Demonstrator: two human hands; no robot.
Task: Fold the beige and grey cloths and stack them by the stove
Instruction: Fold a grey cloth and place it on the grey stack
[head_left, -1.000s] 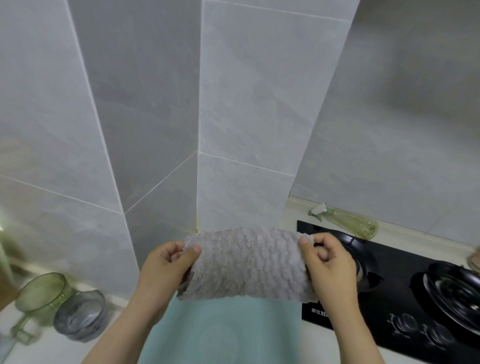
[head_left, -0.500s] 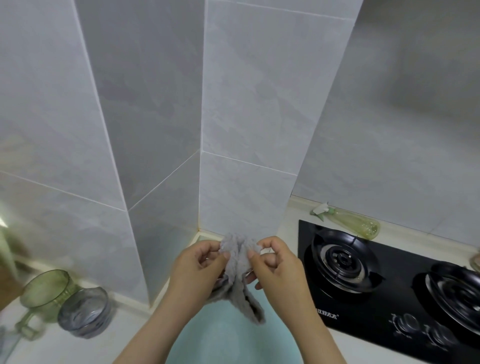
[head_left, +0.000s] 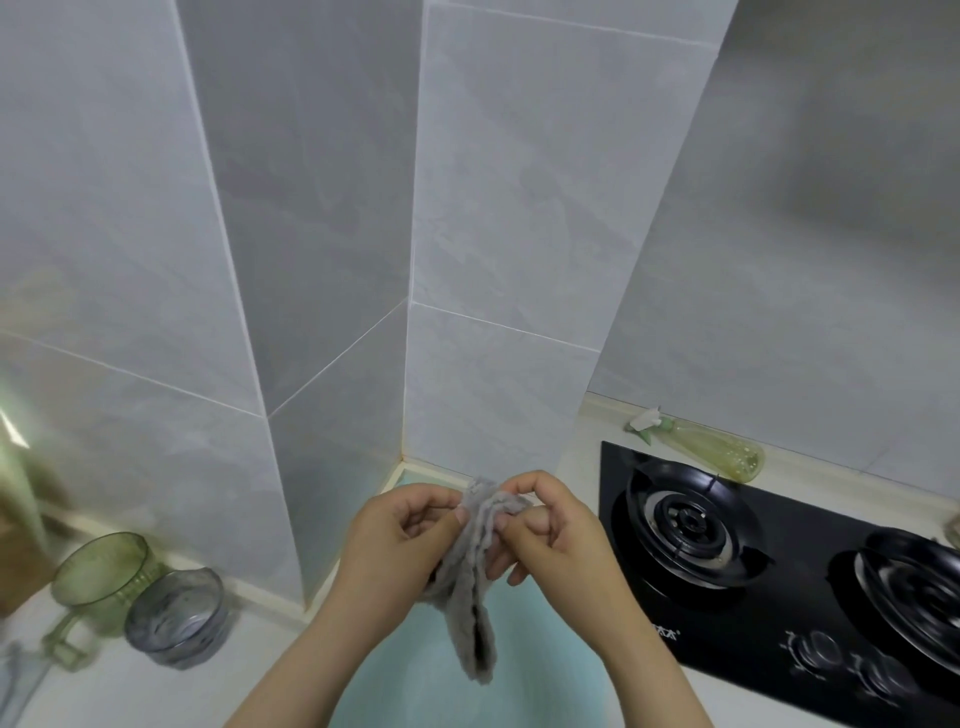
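Note:
A fluffy grey cloth (head_left: 475, 613) hangs folded in half lengthwise between my two hands, above a pale green mat (head_left: 415, 691) on the counter. My left hand (head_left: 400, 545) pinches its upper left edge and my right hand (head_left: 550, 535) pinches the upper right edge, the two hands almost touching. The cloth's lower end dangles free. The black gas stove (head_left: 779, 571) lies to the right of my hands. No beige cloth is visible.
A green spray bottle (head_left: 711, 452) lies behind the stove by the tiled wall. A green cup (head_left: 98, 571) and a grey cup (head_left: 176, 616) stand on the white counter at the left. A tiled pillar juts out just behind my hands.
My hands came together from wide apart, folding the spread grey cloth in half so it now hangs narrow between them.

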